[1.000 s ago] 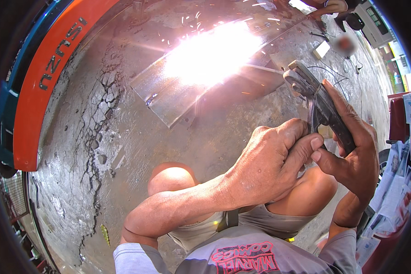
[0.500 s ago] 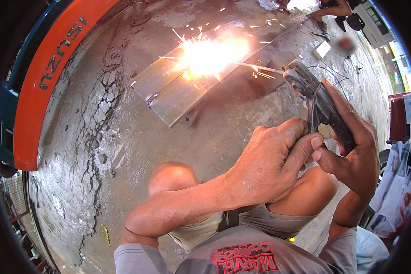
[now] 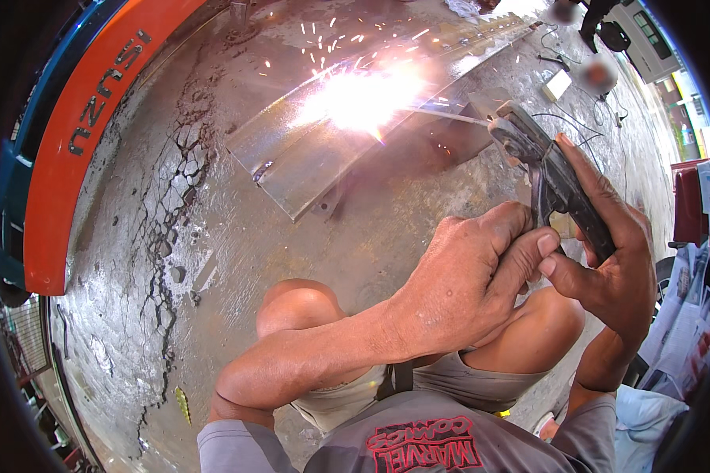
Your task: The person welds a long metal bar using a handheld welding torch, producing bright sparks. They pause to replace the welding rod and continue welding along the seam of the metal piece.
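Note:
A black welding electrode holder [image 3: 564, 185] sits in my right hand [image 3: 623, 252], its fingers wrapped round the handle. My left hand [image 3: 465, 276] is closed on the holder's lower lever, its thumb against the right thumb. From the holder's jaws a thin welding rod [image 3: 454, 117] points left to a metal beam [image 3: 292, 169] lying on the floor. At the rod's tip a white welding glare [image 3: 363, 98] hides the contact point and part of the beam's seam, and sparks fly up from it.
Cracked concrete [image 3: 170, 229] spreads to the left, beside an orange vehicle panel [image 3: 79, 158]. A metal plate [image 3: 481, 106] lies beyond the beam near the rod. A white box [image 3: 557, 86] and dark cables [image 3: 568, 122] are at the far right. Light blue cloth [image 3: 647, 418] lies at lower right.
The glare has moved slightly and its sparks now rise higher above the beam. Another person's arm at the beam's far end has withdrawn. Both my hands keep nearly the same position.

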Demonstrator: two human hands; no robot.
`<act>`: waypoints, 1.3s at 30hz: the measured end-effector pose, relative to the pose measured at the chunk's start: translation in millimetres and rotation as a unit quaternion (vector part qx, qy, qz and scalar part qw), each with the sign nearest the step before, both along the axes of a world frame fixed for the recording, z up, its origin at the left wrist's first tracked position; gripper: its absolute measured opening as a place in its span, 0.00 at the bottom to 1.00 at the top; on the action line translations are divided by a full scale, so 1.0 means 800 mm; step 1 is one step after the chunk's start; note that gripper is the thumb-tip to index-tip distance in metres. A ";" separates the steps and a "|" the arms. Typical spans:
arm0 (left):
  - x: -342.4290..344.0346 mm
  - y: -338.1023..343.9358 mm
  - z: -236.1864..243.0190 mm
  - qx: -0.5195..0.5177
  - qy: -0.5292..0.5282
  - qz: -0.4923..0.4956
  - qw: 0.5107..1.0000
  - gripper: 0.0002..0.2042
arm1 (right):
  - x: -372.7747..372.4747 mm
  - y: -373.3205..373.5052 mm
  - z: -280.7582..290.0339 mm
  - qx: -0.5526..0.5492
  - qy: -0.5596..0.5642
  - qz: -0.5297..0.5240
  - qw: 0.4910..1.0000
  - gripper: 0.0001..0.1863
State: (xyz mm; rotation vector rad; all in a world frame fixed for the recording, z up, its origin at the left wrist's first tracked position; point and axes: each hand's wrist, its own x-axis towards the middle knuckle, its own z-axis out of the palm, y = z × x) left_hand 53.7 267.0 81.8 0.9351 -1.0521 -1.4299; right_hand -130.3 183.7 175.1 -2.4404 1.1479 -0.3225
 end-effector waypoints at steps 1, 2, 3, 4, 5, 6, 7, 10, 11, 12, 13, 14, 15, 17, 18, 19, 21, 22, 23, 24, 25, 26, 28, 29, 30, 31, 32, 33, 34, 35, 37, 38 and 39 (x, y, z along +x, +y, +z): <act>0.001 -0.001 0.000 -0.005 0.000 0.001 1.000 0.15 | 0.001 0.001 0.001 0.002 0.004 -0.003 1.000 0.59; 0.001 -0.001 -0.001 -0.011 0.001 0.002 1.000 0.15 | 0.000 0.000 0.001 0.003 0.005 -0.003 1.000 0.59; 0.001 -0.001 -0.002 -0.005 -0.002 0.001 1.000 0.16 | -0.001 -0.001 -0.001 0.005 0.000 -0.001 1.000 0.59; 0.000 -0.002 -0.003 -0.011 -0.009 0.002 1.000 0.16 | -0.002 -0.001 -0.003 0.006 -0.006 0.001 1.000 0.59; 0.000 -0.003 -0.003 -0.017 -0.016 0.005 1.000 0.16 | -0.002 -0.002 -0.005 0.008 -0.012 0.003 1.000 0.59; 0.000 -0.002 -0.002 -0.015 -0.019 0.011 1.000 0.16 | -0.002 -0.002 -0.005 0.005 -0.007 0.004 1.000 0.59; 0.000 -0.002 -0.002 -0.017 -0.021 0.013 1.000 0.16 | -0.002 -0.003 -0.005 0.003 -0.006 0.005 1.000 0.59; 0.001 -0.002 -0.002 -0.006 -0.012 0.007 1.000 0.16 | -0.002 -0.005 -0.006 -0.002 -0.004 0.008 1.000 0.59; 0.002 -0.002 -0.002 -0.008 -0.015 0.008 1.000 0.16 | -0.002 -0.005 -0.005 -0.004 -0.001 0.008 1.000 0.59; 0.002 -0.002 -0.002 -0.010 -0.019 0.009 1.000 0.16 | -0.002 -0.005 -0.005 -0.005 0.002 0.009 1.000 0.58; 0.002 -0.002 -0.002 -0.012 -0.023 0.009 1.000 0.16 | -0.001 -0.005 -0.004 -0.008 0.007 0.009 1.000 0.58; 0.002 -0.002 -0.003 -0.011 -0.019 0.011 1.000 0.16 | -0.001 -0.005 -0.004 -0.008 0.007 0.009 1.000 0.58; 0.001 -0.002 -0.003 -0.009 -0.016 0.013 1.000 0.16 | -0.001 -0.005 -0.005 -0.008 0.007 0.008 1.000 0.58; 0.001 -0.002 -0.003 -0.008 -0.012 0.014 1.000 0.16 | 0.000 -0.005 -0.006 -0.003 -0.004 0.008 1.000 0.58; 0.002 -0.002 -0.003 -0.009 -0.010 0.013 1.000 0.16 | 0.000 -0.005 -0.006 -0.001 -0.010 0.009 1.000 0.58; 0.002 -0.002 -0.002 -0.010 -0.008 0.012 1.000 0.16 | 0.001 -0.006 -0.007 0.002 -0.018 0.012 1.000 0.58; 0.001 -0.002 -0.005 -0.017 -0.009 0.015 1.000 0.16 | 0.001 -0.007 -0.009 0.004 -0.029 0.018 0.999 0.58; 0.001 -0.002 -0.006 -0.020 -0.009 0.016 1.000 0.16 | 0.000 -0.008 -0.011 0.003 -0.032 0.021 0.999 0.57; 0.001 -0.002 -0.006 -0.021 -0.013 0.016 1.000 0.16 | 0.000 -0.008 -0.011 0.002 -0.031 0.021 0.999 0.57; 0.002 -0.003 -0.005 -0.021 -0.017 0.016 1.000 0.16 | 0.000 -0.008 -0.011 0.001 -0.031 0.022 0.999 0.57; 0.003 -0.003 -0.005 -0.022 -0.021 0.016 0.999 0.16 | 0.001 -0.008 -0.010 0.000 -0.027 0.019 0.999 0.57; 0.003 -0.002 -0.004 -0.008 -0.010 0.011 1.000 0.16 | 0.002 -0.007 -0.009 0.004 -0.025 0.016 1.000 0.57; 0.001 0.000 -0.006 -0.014 0.006 0.020 1.000 0.16 | 0.004 -0.006 -0.006 0.017 -0.021 0.009 1.000 0.58; 0.000 0.000 -0.006 -0.017 0.014 0.024 0.999 0.16 | 0.004 -0.006 -0.006 0.017 -0.021 0.008 1.000 0.58; 0.002 -0.001 -0.004 -0.008 -0.004 0.016 1.000 0.16 | 0.004 -0.006 -0.006 0.017 -0.022 0.007 1.000 0.58; 0.004 -0.003 -0.001 0.002 -0.023 0.008 1.000 0.16 | 0.003 -0.007 -0.006 0.015 -0.020 0.010 1.000 0.57; 0.001 -0.003 -0.003 -0.014 -0.029 0.022 0.999 0.16 | 0.002 -0.007 -0.006 0.012 -0.018 0.014 1.000 0.57; 0.001 -0.003 -0.003 -0.009 -0.026 0.020 0.999 0.16 | 0.002 -0.007 -0.006 0.009 -0.017 0.017 1.000 0.57; 0.002 -0.003 -0.002 -0.005 -0.023 0.018 1.000 0.17 | 0.004 -0.005 -0.004 0.011 -0.017 0.017 1.000 0.56; 0.003 -0.003 0.000 0.000 -0.021 0.016 1.000 0.17 | 0.005 -0.005 -0.004 0.013 -0.024 0.022 0.999 0.56; 0.002 -0.003 0.001 0.002 -0.017 0.017 1.000 0.17 | 0.003 -0.007 -0.008 0.013 -0.045 0.033 0.998 0.55; 0.002 -0.002 -0.001 0.006 -0.017 0.019 1.000 0.17 | 0.004 -0.007 -0.010 0.022 -0.049 0.035 0.998 0.54; 0.002 -0.002 -0.002 0.008 -0.016 0.018 1.000 0.17 | 0.005 -0.008 -0.011 0.031 -0.054 0.037 0.997 0.54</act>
